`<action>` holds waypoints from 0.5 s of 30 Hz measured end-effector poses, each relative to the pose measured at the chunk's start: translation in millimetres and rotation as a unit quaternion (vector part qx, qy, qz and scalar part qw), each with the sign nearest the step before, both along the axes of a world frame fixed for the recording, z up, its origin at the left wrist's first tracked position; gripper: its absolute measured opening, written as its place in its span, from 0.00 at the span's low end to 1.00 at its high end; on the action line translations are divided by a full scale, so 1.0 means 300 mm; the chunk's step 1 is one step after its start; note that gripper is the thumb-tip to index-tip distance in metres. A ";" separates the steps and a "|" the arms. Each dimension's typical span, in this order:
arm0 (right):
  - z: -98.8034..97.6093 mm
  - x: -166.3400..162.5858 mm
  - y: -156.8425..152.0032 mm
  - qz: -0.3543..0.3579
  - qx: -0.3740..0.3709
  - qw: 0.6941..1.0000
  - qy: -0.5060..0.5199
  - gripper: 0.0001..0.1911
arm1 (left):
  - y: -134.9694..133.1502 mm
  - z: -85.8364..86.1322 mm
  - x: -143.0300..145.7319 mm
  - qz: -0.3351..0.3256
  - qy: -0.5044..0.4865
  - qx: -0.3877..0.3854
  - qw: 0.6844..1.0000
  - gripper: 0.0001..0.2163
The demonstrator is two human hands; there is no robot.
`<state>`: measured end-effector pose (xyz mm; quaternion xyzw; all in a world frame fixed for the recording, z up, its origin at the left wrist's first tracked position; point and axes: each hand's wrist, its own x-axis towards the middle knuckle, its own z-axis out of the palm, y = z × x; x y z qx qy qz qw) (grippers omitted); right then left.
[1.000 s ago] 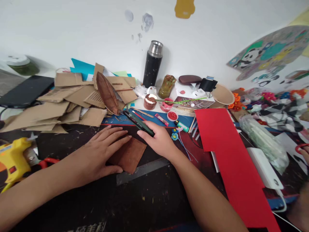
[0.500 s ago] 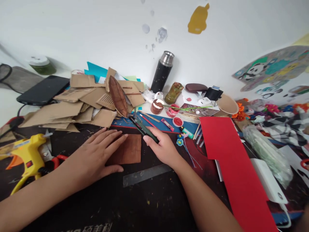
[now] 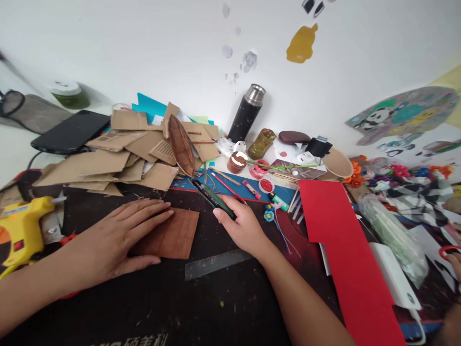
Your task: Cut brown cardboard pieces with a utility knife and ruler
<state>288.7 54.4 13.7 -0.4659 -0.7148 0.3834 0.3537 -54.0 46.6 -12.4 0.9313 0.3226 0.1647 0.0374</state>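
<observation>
One brown sheet [image 3: 180, 234], four-sided and faintly creased, lies on the table left of centre; the left hand [image 3: 126, 238] rests palm down over its left part, fingers extended and gripping nothing; the right hand [image 3: 241, 223], to the right of the sheet, is closed around a slim dark green tool [image 3: 213, 198]; a translucent flat strip [image 3: 216, 264] lies nearer, on the dark, speck-strewn tabletop [image 3: 216, 307]; at the left is a yellow glue gun [image 3: 23, 230]; farther off, flat, angular cardboard pieces [image 3: 97, 166] pile up beside a wrinkled, pointed-oval brown shape [image 3: 181, 144]; a black cylindrical flask [image 3: 246, 115] with a shiny metal top stands before the white wall [image 3: 162, 48]; at the right, smooth red card [image 3: 345, 254] with a stepped edge stretches from near to far.
</observation>
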 end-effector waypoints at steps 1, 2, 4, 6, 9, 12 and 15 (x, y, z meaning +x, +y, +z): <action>-0.001 0.000 0.000 0.002 -0.001 1.000 0.002 0.19 | 0.000 0.003 -0.002 -0.002 -0.002 -0.003 1.000 0.46; -0.001 -0.001 0.001 0.004 -0.003 1.000 0.005 0.19 | 0.002 0.007 0.001 -0.002 -0.001 -0.005 1.000 0.46; 0.002 -0.003 0.001 0.006 -0.009 1.000 0.013 0.19 | 0.019 0.011 0.015 -0.005 -0.004 -0.007 1.000 0.45; 0.008 -0.004 0.000 0.006 -0.017 1.000 0.018 0.20 | 0.049 0.014 0.033 -0.015 -0.001 -0.013 1.000 0.44; 0.016 -0.002 -0.010 0.002 -0.031 0.999 0.018 0.21 | 0.088 0.029 0.061 -0.042 0.000 -0.010 0.999 0.42; 0.018 0.006 -0.021 -0.002 -0.044 0.999 0.009 0.22 | 0.062 0.063 0.108 -0.055 -0.022 0.018 0.998 0.43; 0.016 0.009 -0.024 -0.011 -0.047 0.999 -0.003 0.23 | -0.044 0.099 0.194 -0.025 -0.067 0.020 0.997 0.24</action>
